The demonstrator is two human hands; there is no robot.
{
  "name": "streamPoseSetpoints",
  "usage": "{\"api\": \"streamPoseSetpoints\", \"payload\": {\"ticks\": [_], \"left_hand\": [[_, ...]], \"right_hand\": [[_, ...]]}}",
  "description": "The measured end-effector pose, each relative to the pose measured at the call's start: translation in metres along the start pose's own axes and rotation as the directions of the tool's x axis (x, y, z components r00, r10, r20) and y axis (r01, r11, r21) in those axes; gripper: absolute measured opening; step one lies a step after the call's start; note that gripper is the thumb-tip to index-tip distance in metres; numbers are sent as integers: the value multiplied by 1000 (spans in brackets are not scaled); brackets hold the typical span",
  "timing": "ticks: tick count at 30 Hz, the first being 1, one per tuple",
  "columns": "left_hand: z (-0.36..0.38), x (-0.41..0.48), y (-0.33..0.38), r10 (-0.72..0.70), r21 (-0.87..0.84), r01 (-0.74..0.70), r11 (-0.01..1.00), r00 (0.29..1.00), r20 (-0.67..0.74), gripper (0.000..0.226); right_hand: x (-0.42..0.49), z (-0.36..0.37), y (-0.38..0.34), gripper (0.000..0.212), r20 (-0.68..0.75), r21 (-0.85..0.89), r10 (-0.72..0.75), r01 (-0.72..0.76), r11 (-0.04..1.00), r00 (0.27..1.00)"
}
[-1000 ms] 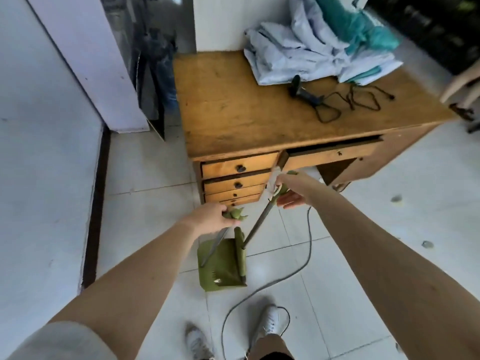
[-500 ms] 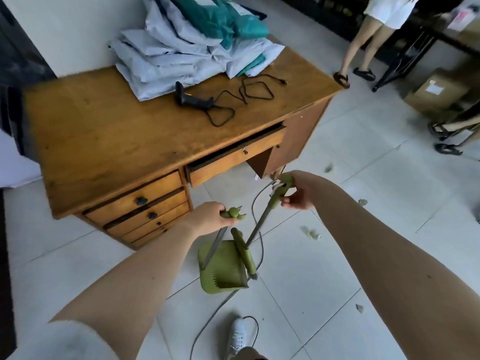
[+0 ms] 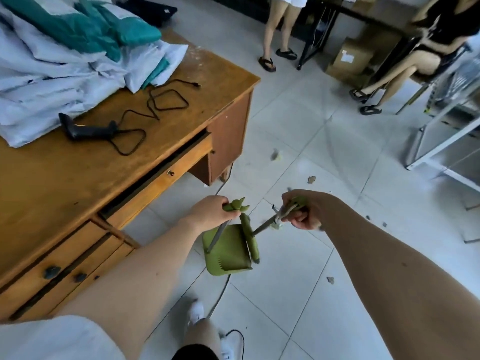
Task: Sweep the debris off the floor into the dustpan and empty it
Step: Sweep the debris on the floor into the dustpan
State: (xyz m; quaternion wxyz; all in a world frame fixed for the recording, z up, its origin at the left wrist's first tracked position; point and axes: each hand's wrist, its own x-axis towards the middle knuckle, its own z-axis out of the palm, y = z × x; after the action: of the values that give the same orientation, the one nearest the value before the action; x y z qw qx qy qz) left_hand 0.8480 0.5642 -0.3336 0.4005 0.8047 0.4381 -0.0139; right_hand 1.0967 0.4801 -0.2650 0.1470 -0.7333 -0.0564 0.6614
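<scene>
My left hand grips the green top of the dustpan's long handle, and the green dustpan hangs below it just above the white tiles. My right hand is closed on the green grip of the broom, whose grey pole slants down to a green brush head at the dustpan's right edge. Small grey-green scraps of debris lie on the tiles: one near the desk corner, one beyond my right hand, one lower right.
A wooden desk with drawers fills the left, carrying piled bags, a black tool and cord. A grey cable runs across the floor by my shoes. Two persons, cardboard boxes and a metal rack stand at the far right.
The view has swung right and moved closer, so the desk slid left and more floor with debris shows. Both hands keep their grips on dustpan and broom.
</scene>
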Motion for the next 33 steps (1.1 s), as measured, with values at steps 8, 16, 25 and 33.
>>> {"api": "streamPoseSetpoints", "payload": {"ticks": [8, 16, 25, 33], "left_hand": [[3, 85, 26, 71, 44, -78, 996, 987, 147, 32], [1, 157, 42, 86, 172, -126, 977, 971, 223, 34], [1, 226, 68, 84, 321, -144, 936, 977, 194, 31], [-1, 325, 120, -6, 345, -53, 937, 986, 166, 30]], "right_hand": [[21, -69, -8, 10, -82, 377, 37, -3, 926, 996], [42, -113, -29, 19, -58, 570, -21, 51, 820, 998], [85, -179, -58, 15, -105, 511, -24, 75, 856, 994], [147, -274, -123, 19, -99, 451, -55, 94, 888, 994]]}}
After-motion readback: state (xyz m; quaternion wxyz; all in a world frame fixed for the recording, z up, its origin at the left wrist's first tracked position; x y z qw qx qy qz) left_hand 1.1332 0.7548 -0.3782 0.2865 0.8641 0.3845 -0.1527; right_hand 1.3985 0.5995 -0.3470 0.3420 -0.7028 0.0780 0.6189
